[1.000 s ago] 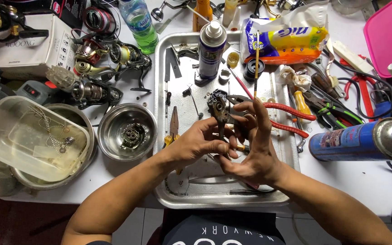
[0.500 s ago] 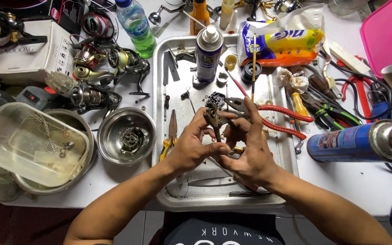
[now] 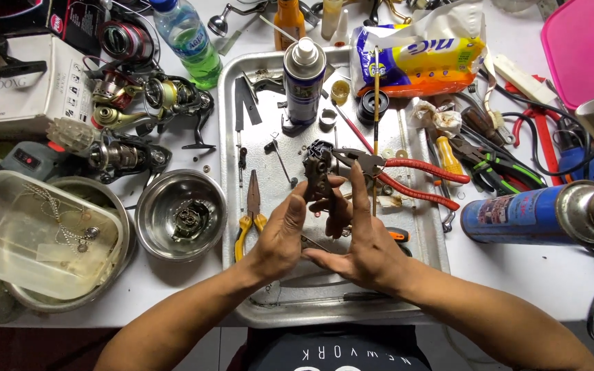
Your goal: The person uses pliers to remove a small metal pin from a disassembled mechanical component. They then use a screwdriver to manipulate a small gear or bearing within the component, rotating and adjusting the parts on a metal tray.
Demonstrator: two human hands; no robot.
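Observation:
Over a metal tray (image 3: pixel 232 137), both my hands hold a dark fishing reel body (image 3: pixel 317 167). My left hand (image 3: pixel 280 237) grips its lower part from the left, thumb up along its side. My right hand (image 3: pixel 366 244) cups it from the right with fingers stretched upward. Red-handled pliers (image 3: pixel 414 175) lie on the tray just right of the reel body. Yellow-handled pliers (image 3: pixel 250 213) lie just left of my left hand.
A spray can (image 3: pixel 304 79) stands at the tray's back. A steel bowl (image 3: pixel 180 214) with a reel part and a plastic tub (image 3: pixel 32 233) sit left. Several fishing reels (image 3: pixel 152 99) lie at back left. A blue gas canister (image 3: pixel 524 214) and tools crowd the right.
My hands have lifted the reel body slightly and turned it. My right fingers have straightened upward beside it.

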